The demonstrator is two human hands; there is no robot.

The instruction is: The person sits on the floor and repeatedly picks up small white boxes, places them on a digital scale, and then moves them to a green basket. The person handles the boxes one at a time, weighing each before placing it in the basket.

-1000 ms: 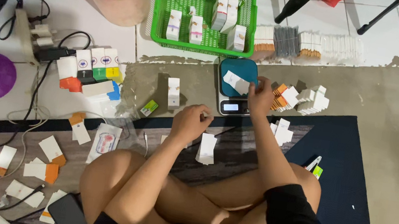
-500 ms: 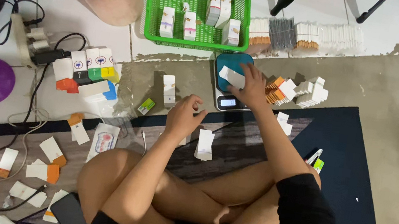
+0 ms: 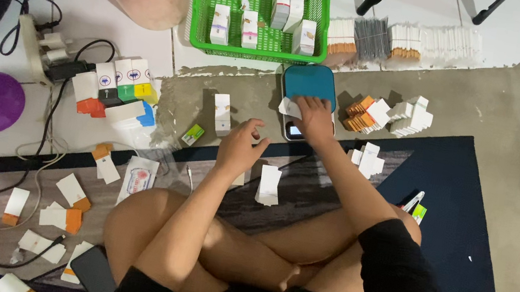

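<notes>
Two hands: right hand (image 3: 311, 114) fingers pinching white carton (image 3: 289, 108) on teal scale (image 3: 311, 85); left hand (image 3: 240, 146) fingers spread, empty.

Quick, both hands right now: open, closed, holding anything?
Left hand: open, fingers loosely spread, holding nothing, hovering over the mat near the upright white box.
Right hand: on a small white box at the scale; grip cannot be told.

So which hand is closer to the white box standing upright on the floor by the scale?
Left. The left hand hovers just right of and below the upright white box, apart from it. The right hand is farther right, resting on the teal-topped scale.
</notes>
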